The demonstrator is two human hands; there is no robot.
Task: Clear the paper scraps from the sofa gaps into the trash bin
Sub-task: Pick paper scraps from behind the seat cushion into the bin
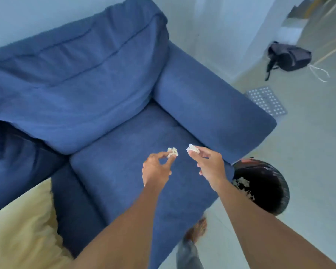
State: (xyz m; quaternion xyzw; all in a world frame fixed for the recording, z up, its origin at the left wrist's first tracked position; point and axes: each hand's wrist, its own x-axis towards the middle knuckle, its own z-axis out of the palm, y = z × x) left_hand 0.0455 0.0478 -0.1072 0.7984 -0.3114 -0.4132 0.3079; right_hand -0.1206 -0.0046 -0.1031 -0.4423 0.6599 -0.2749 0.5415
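Observation:
My left hand (pixel 157 167) pinches a small crumpled white paper scrap (pixel 172 152) between thumb and fingers, above the blue sofa's seat cushion (pixel 124 171). My right hand (pixel 209 165) holds a second white paper scrap (pixel 193 148) at its fingertips, close to the sofa's right armrest (pixel 211 101). Both scraps hang side by side over the seat. On the floor just right of the sofa's front corner stands a black trash bin (pixel 264 185); paper scraps (pixel 241 184) show inside it, partly hidden behind my right forearm.
A yellow cushion (pixel 21 228) lies at the lower left on the sofa. A dark backpack (pixel 289 57) sits on the floor by the wall at the upper right, with a perforated metal plate (pixel 267 100) nearer. My foot (pixel 197 229) is on the floor below the sofa front.

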